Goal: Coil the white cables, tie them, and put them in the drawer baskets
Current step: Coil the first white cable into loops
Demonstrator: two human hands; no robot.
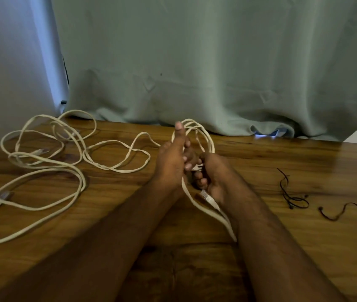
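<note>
Wooden table (260, 162), both hands (186, 166) seemingly gripping flat white cable (203, 136) coil, loose remainder sprawled left

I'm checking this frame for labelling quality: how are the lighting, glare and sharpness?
Head view: dim, soft overall; glare streaks the wooden table at right; both hands and the coil slightly blurred; black ties thin but legible; wide-angle bend at the edges.

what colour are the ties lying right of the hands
Black, thin ties on the wooden table; head view.
</note>
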